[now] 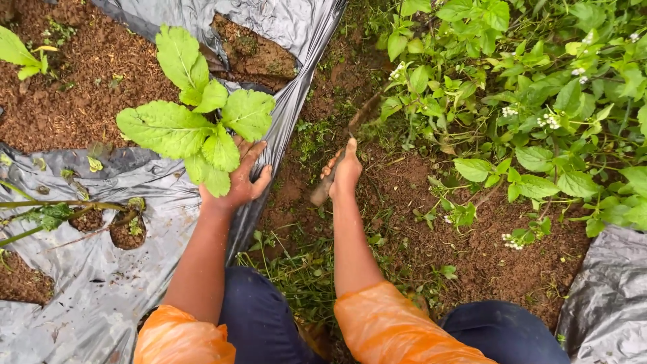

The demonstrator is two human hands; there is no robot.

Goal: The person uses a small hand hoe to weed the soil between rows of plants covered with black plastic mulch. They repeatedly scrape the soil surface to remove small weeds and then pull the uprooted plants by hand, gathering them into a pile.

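I see my left hand (239, 178) at centre-left, fingers spread, pressing on the grey plastic sheet (101, 269) right under a leafy green plant (195, 118). My right hand (344, 172), at centre, is wrapped tight on a muddy tool handle (330, 178) whose tip sits in the soil strip (418, 222). Progress: the strip looks partly bare near the tool; weeds (526, 87) are thick at upper right, so I judge plenty left. Tool is brown, dirt-caked, slanted; its blade is hidden.
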